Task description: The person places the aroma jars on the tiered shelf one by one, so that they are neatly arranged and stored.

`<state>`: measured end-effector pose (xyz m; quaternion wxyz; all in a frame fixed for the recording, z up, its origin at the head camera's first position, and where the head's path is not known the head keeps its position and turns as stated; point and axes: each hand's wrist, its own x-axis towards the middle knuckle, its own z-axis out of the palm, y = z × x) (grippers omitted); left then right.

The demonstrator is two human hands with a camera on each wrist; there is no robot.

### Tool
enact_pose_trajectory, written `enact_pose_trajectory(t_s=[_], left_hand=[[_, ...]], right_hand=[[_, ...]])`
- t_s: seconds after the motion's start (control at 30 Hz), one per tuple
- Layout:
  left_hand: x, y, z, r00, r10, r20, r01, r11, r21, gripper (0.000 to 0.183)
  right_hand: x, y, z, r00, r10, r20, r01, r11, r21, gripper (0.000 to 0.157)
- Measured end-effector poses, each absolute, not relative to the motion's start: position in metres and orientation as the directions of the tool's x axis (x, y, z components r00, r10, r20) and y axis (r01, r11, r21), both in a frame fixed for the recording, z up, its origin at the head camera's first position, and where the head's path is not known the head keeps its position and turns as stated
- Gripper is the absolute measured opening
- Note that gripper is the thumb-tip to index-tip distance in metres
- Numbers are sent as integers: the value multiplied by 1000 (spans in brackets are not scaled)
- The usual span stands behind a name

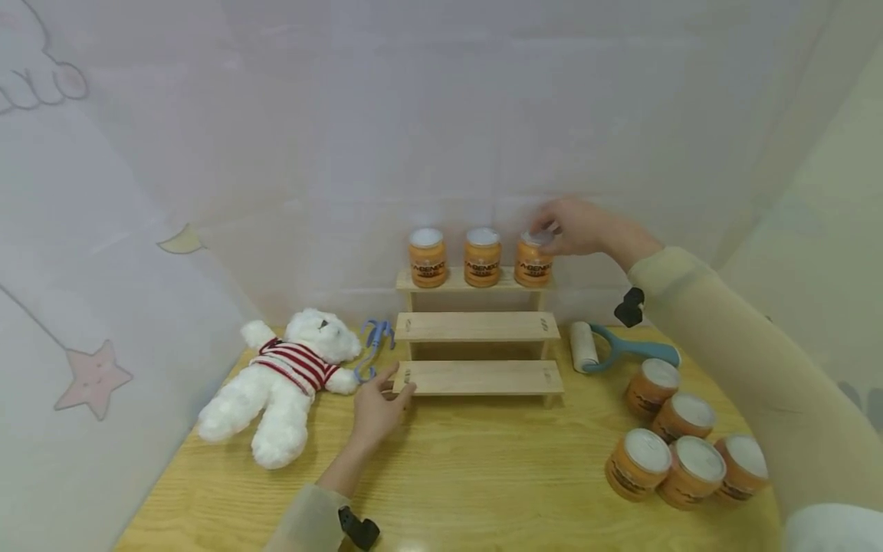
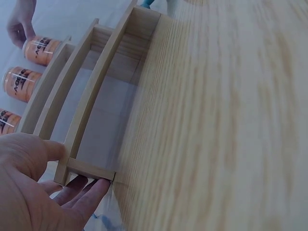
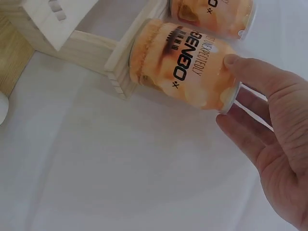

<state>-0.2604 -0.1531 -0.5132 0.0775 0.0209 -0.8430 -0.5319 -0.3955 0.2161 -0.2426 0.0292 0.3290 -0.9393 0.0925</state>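
A three-tier wooden step shelf (image 1: 478, 377) stands on the table. On its top step, three orange cans with pale lids form a row: a left can (image 1: 428, 259), a middle can (image 1: 481, 258) and a right can (image 1: 533, 264). My right hand (image 1: 576, 226) holds the right can by its upper end, thumb on the side in the right wrist view; that can (image 3: 185, 67) sits on the step's end. Down at the lowest step's left end, my left hand (image 1: 378, 410) grips the shelf, thumb on the board (image 2: 86, 110) and fingers against the side piece.
Several more orange cans (image 1: 638, 465) stand grouped at the table's right. Behind them lies a lint roller (image 1: 585, 349) with a blue-green handle. A white teddy bear (image 1: 293, 376) in a striped shirt lies left of the shelf, beside a blue hooked item (image 1: 375, 337). A pale cloth wall (image 1: 441, 115) rises behind.
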Motion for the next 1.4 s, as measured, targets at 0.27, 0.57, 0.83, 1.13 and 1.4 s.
enact_pose_trajectory(t_s=[0.27,0.57,0.83,1.13,1.4], left_hand=[[-262,-157,-516,-990,-112,90,36,411,911,63],[-260,-160,-515,-990,-117,83,27,418,908,62],[-260,-160,-518,-990,-114,84,30,406,913,62],[-261,-159,-518,-990,-119,82,25,418,908,62],[-261,-157,-516,-988,-119,96,37,422,906,60]], right_hand=[[-396,218,-249,-752,-633,185,-657,742,-134,27],[-402,217,-260,-753,-621,218,-650,753,-102,28],[-402,215,-267,-730,-631,263,-671,735,-96,27],[-402,219,-271,-691,-652,313,-703,706,-81,24],[-384,236,-268,-718,-619,319,-679,724,-124,42]])
